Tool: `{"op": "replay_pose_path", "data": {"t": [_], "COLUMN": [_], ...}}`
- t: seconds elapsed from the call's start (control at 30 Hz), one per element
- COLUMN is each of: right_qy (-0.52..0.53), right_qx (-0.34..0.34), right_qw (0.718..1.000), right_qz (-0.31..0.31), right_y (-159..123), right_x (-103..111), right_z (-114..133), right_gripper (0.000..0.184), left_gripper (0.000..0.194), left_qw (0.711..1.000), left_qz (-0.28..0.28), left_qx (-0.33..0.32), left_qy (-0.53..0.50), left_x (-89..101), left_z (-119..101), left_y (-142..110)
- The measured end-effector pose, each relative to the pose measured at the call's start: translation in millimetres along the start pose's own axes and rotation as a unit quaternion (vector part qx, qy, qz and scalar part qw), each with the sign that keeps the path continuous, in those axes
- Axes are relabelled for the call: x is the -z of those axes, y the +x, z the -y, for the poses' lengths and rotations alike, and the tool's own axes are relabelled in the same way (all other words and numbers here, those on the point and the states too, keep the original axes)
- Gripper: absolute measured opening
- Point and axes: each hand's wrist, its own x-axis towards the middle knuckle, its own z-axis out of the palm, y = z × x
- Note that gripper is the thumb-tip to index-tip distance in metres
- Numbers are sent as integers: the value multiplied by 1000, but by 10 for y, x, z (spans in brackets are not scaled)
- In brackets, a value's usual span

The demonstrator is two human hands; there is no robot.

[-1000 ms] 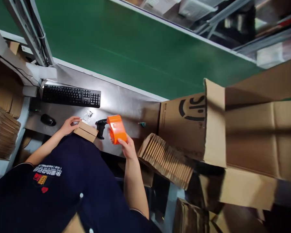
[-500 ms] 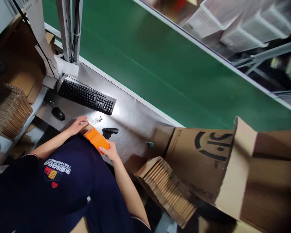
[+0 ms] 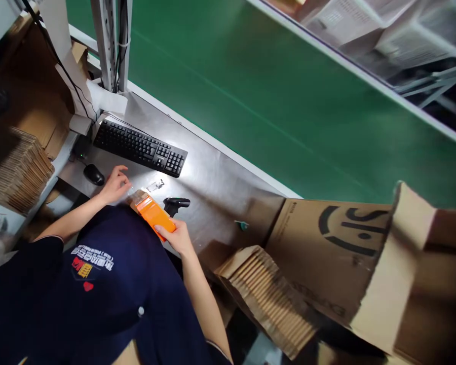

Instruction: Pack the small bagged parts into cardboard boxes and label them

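Observation:
An orange box [image 3: 154,213] with a brownish end is held at a slant in front of my dark blue shirt, over the near edge of the metal table. My right hand [image 3: 178,236] grips its lower right end, thumb on top. Just off the other end is my left hand [image 3: 116,186], fingers bent and pinched together. A small pale, see-through bit shows at its fingertips; what it is I cannot make out. Beyond the box lie a black handheld scanner [image 3: 176,205] and a small clear-and-dark piece [image 3: 155,185].
A black keyboard [image 3: 140,147] and mouse [image 3: 93,174] occupy the table's left part. A small teal item [image 3: 242,225] lies farther right. Folded cardboard [image 3: 269,299] stands beside a large open carton [image 3: 327,243]. More cardboard [image 3: 17,170] is stacked at left. A green surface [image 3: 228,91] borders the table.
My left hand has come away from the box's end, moving up and left. My right hand keeps its grip. The camera view has shifted slightly.

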Motion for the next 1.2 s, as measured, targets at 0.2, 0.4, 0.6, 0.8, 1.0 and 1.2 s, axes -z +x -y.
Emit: {"op": "replay_pose_path", "data": {"t": [0.2,0.4,0.6,0.8,1.0,1.2], "right_qy": [32,27,25,38,51,88], "right_qx": [-28,-34,-29,-22,-7,-6], "right_qw": [999,999,999,999,999,995], "right_qz": [4,-8,-14,-16,-5,41], "right_y": [-4,15,9,33,74,139], "right_x": [16,-14,-17,-28,-8,0], "right_z": [15,71,140,116,132,129], "right_gripper": [48,48,46,43,40,44], "left_gripper": [26,27,51,78,85,101], "left_qw": [994,991,985,911,881,926], "left_qz": [19,93,144,283,309,313], "left_qx": [70,55,99,114,191,-42], "left_qy": [-85,-84,-4,-278,-303,-207], "left_x": [-256,-675,-540,-477,-446,-165], "left_z": [393,399,255,165,283,301], "left_y": [-20,-223,-289,-449,-371,-6]}}
